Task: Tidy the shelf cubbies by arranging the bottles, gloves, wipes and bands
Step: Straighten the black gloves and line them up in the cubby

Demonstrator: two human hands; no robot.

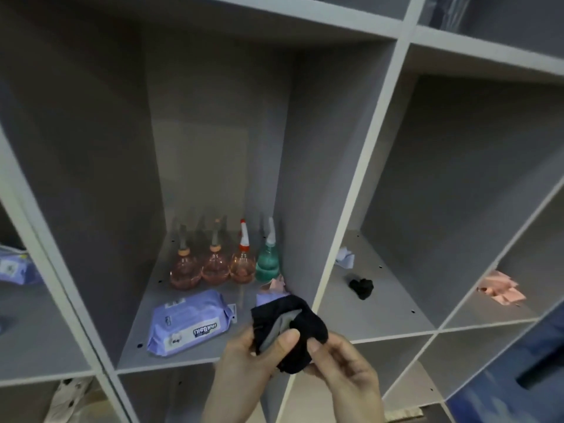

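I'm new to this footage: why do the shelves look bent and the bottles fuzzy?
Head view: the wide-angle lens bows the shelf dividers; dim light inside the cubby leaves the bottles soft and shadowed; the hands and wipes pack nearer the front look sharper.

The shelf point(360, 190) is pale grey with lighter, near-white front edges; inside its middle cubby three bottles point(215, 268) hold pink-orange liquid, and a fourth bottle point(267, 264), rightmost in that cubby, holds teal-green; the wipes pack point(189, 326) in front of the bottles is lilac with white panels; the cloth point(293, 322) before the cubby is black with a grey inner face; a black bundle point(362, 287) lies in the cubby right of it; pink scraps point(500, 290) lie farther right.
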